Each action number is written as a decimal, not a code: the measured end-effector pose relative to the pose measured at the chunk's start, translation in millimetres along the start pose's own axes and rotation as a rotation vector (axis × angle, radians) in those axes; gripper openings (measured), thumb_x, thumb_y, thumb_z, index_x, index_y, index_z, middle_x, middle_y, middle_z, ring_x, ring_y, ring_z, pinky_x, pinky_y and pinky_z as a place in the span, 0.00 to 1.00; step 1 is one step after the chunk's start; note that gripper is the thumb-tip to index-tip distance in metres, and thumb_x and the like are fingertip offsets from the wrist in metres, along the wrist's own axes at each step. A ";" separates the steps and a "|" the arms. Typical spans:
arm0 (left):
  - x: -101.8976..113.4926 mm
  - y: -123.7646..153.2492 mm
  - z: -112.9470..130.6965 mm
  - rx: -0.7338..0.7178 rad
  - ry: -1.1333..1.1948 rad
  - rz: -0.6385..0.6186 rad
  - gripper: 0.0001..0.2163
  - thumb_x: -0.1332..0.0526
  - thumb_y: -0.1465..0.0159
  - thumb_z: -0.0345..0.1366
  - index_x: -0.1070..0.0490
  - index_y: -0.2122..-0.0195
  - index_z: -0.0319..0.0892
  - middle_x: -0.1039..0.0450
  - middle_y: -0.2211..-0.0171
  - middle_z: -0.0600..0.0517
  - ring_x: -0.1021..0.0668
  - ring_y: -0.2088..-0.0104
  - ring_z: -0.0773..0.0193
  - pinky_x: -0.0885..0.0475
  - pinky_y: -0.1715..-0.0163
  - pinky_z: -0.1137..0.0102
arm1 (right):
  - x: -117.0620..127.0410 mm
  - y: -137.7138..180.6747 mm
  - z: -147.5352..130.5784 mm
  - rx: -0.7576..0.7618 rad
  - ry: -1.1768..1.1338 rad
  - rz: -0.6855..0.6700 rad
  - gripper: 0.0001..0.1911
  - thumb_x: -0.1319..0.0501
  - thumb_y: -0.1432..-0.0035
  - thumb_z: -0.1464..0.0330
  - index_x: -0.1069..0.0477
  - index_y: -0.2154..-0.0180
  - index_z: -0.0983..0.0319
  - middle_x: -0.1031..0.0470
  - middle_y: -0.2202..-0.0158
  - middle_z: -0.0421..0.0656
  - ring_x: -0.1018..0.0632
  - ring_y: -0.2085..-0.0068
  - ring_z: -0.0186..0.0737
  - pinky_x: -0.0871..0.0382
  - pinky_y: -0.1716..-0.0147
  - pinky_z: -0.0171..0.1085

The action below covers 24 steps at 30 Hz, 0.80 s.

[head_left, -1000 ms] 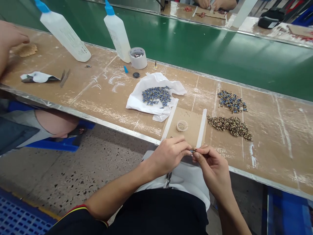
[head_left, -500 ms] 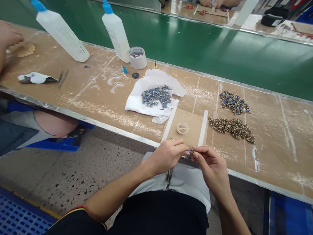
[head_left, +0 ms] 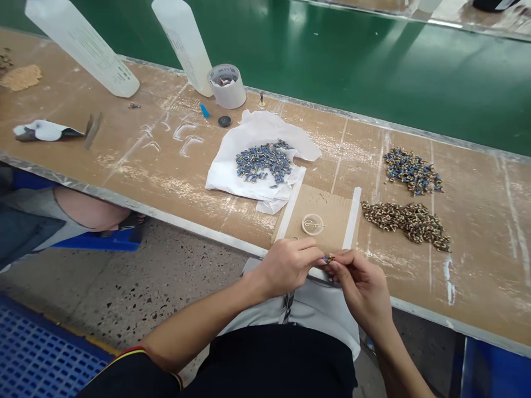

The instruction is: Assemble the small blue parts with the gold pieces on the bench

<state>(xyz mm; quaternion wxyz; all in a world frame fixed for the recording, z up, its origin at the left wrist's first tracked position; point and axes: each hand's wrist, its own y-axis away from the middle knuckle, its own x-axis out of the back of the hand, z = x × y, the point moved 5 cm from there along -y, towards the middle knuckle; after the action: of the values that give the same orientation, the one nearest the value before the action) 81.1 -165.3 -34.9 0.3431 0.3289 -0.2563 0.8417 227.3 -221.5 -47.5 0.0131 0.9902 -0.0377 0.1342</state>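
1. Small blue piece [head_left: 327,260]: mostly hidden by fingers [head_left: 312,255] of left hand [head_left: 288,266] and right hand [head_left: 367,287]; exact shape too small to tell.
2. Both plastic bottles [head_left: 85,48]: tops cut by upper edge, print illegible.
3. Co-worker's leg [head_left: 89,207]: cut at left edge, partly under tabletop [head_left: 477,237].
4. Black object [head_left: 495,4], top right: cut off, unidentifiable.

No words can be read: the print on the far-left bottle [head_left: 83,47], the second bottle [head_left: 182,44] and the tape roll [head_left: 230,95] is too small or blurred.

The small held piece [head_left: 327,259] shows blue, the paper [head_left: 305,140] white, the worktop [head_left: 481,221] brown, the floor [head_left: 174,271] speckled grey, the dark sleeve [head_left: 133,373] red-and-yellow trimmed.
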 end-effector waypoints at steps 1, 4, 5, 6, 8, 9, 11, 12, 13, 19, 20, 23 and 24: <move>-1.4 -0.4 -0.2 0.008 -0.022 -0.003 0.14 0.51 0.29 0.33 0.27 0.66 0.38 0.29 0.71 0.51 0.28 0.73 0.67 0.36 0.72 0.72 | -0.6 -0.6 -2.1 0.022 0.020 -0.008 0.06 0.41 0.35 0.70 0.30 0.66 0.60 0.24 0.70 0.40 0.24 0.72 0.32 0.30 0.73 0.30; -4.2 -1.2 0.0 0.025 -0.058 -0.008 0.13 0.51 0.31 0.29 0.29 0.68 0.39 0.28 0.72 0.52 0.28 0.73 0.67 0.36 0.74 0.72 | -1.8 -1.8 -7.0 0.063 0.072 -0.023 0.07 0.42 0.35 0.73 0.33 0.68 0.60 0.25 0.71 0.39 0.24 0.73 0.30 0.30 0.73 0.28; -4.6 -1.3 0.3 0.027 -0.064 -0.009 0.12 0.51 0.32 0.28 0.29 0.68 0.39 0.28 0.72 0.52 0.29 0.74 0.67 0.37 0.74 0.72 | -2.2 -2.0 -7.6 0.067 0.082 -0.031 0.08 0.43 0.35 0.73 0.33 0.68 0.60 0.25 0.71 0.38 0.24 0.73 0.30 0.30 0.73 0.28; -5.0 -1.2 0.5 0.028 -0.072 -0.009 0.12 0.51 0.32 0.27 0.29 0.68 0.40 0.28 0.72 0.52 0.29 0.74 0.67 0.37 0.75 0.72 | -2.4 -2.0 -7.8 0.068 0.090 -0.037 0.08 0.43 0.35 0.74 0.34 0.68 0.60 0.26 0.71 0.38 0.25 0.73 0.30 0.30 0.73 0.28; -5.9 -0.8 0.7 0.028 -0.093 -0.012 0.12 0.51 0.33 0.26 0.30 0.69 0.40 0.29 0.72 0.53 0.30 0.75 0.67 0.38 0.76 0.72 | -2.9 -2.0 -7.0 0.064 0.106 -0.050 0.09 0.43 0.35 0.74 0.34 0.69 0.59 0.26 0.71 0.38 0.25 0.73 0.30 0.31 0.73 0.28; -6.6 -0.5 0.8 0.026 -0.105 -0.015 0.12 0.51 0.34 0.26 0.30 0.69 0.40 0.29 0.72 0.53 0.30 0.75 0.67 0.38 0.76 0.72 | -3.1 -1.9 -6.4 0.061 0.115 -0.055 0.09 0.43 0.35 0.74 0.35 0.69 0.59 0.26 0.71 0.38 0.25 0.73 0.30 0.31 0.73 0.28; -8.3 0.4 1.1 0.018 -0.134 -0.024 0.11 0.50 0.34 0.26 0.30 0.70 0.40 0.30 0.72 0.53 0.30 0.75 0.67 0.39 0.76 0.71 | -3.7 -1.7 -5.3 0.056 0.128 -0.063 0.09 0.43 0.35 0.73 0.35 0.69 0.59 0.26 0.71 0.38 0.26 0.73 0.30 0.32 0.73 0.29; -9.2 0.8 1.2 0.013 -0.150 -0.028 0.10 0.49 0.35 0.26 0.31 0.70 0.40 0.30 0.72 0.53 0.30 0.75 0.66 0.39 0.76 0.71 | -4.0 -1.6 -5.0 0.056 0.132 -0.066 0.09 0.43 0.34 0.73 0.35 0.69 0.59 0.27 0.72 0.38 0.26 0.74 0.31 0.32 0.73 0.29; -10.0 1.3 1.2 0.008 -0.166 -0.033 0.10 0.49 0.35 0.27 0.31 0.70 0.40 0.30 0.72 0.53 0.30 0.75 0.66 0.39 0.76 0.70 | -4.3 -1.6 -4.8 0.058 0.137 -0.069 0.09 0.44 0.34 0.73 0.35 0.69 0.59 0.27 0.72 0.38 0.26 0.74 0.31 0.32 0.73 0.30; -11.3 3.0 -0.8 0.000 -0.193 -0.046 0.10 0.49 0.34 0.26 0.29 0.67 0.40 0.29 0.71 0.52 0.28 0.73 0.65 0.37 0.74 0.71 | -4.5 -2.1 -0.6 0.058 0.127 -0.070 0.10 0.44 0.33 0.68 0.34 0.69 0.60 0.25 0.72 0.40 0.25 0.74 0.34 0.32 0.73 0.32; -10.3 2.6 -1.0 0.004 -0.178 -0.044 0.10 0.49 0.34 0.27 0.29 0.66 0.40 0.29 0.71 0.52 0.28 0.72 0.65 0.37 0.74 0.71 | -4.4 -2.4 1.8 0.034 0.091 -0.080 0.10 0.44 0.33 0.67 0.33 0.69 0.60 0.25 0.72 0.41 0.25 0.73 0.35 0.31 0.73 0.33; -3.6 0.4 0.9 0.032 -0.048 -0.045 0.11 0.49 0.32 0.30 0.29 0.68 0.39 0.29 0.71 0.51 0.27 0.71 0.64 0.36 0.71 0.71 | -3.8 -2.6 8.1 -0.044 -0.047 -0.129 0.10 0.43 0.34 0.62 0.32 0.67 0.60 0.24 0.71 0.42 0.24 0.72 0.37 0.29 0.72 0.35; -0.3 -0.3 2.5 0.052 0.023 -0.052 0.12 0.49 0.31 0.31 0.29 0.68 0.39 0.28 0.71 0.51 0.27 0.70 0.64 0.35 0.69 0.71 | -2.8 -2.3 8.5 -0.055 -0.086 -0.137 0.11 0.43 0.34 0.61 0.31 0.65 0.61 0.24 0.71 0.43 0.24 0.72 0.37 0.28 0.71 0.35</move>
<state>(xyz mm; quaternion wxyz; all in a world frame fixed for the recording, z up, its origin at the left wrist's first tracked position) 82.5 -166.8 -33.4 0.3589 0.3346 -0.2217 0.8426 227.0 -219.4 -56.4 0.0479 0.9945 0.0258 0.0891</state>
